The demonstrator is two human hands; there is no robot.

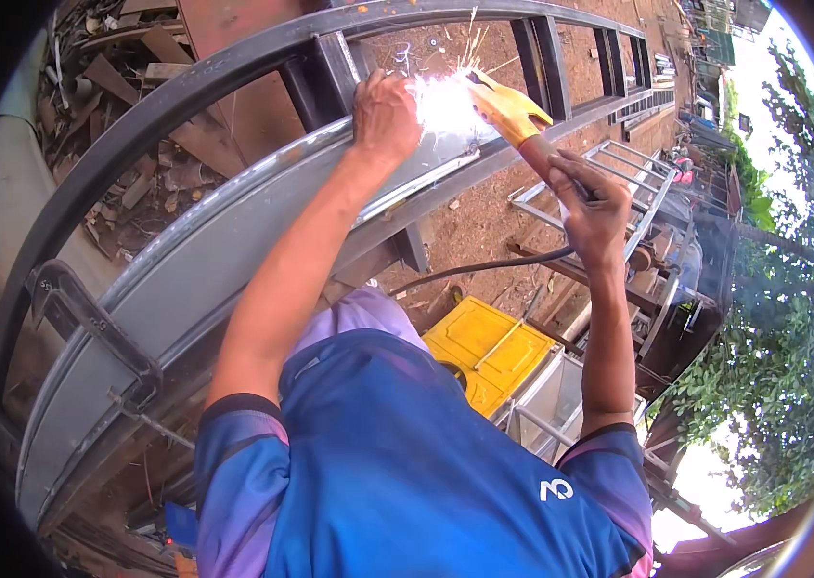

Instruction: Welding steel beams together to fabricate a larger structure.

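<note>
My right hand (592,204) is wrapped round the brown handle of a yellow welding electrode holder (508,104). A black cable runs down and left from below that hand. At the holder's tip a white arc (447,104) glares and throws sparks, hiding the metal there. Just left of the glare, my left hand (386,114) is closed with curled fingers at the upper edge of a long grey metal panel (205,255), beside a short steel crosspiece (335,72). What its fingers hold is hidden. The panel lies along a curved dark steel frame (152,108).
A C-clamp (99,332) grips the panel and frame at the left. Below the cable sits a yellow metal box (489,354). Light metal racks (633,178) stand at the right. Scrap wood (128,82) is heaped beyond the frame at the left.
</note>
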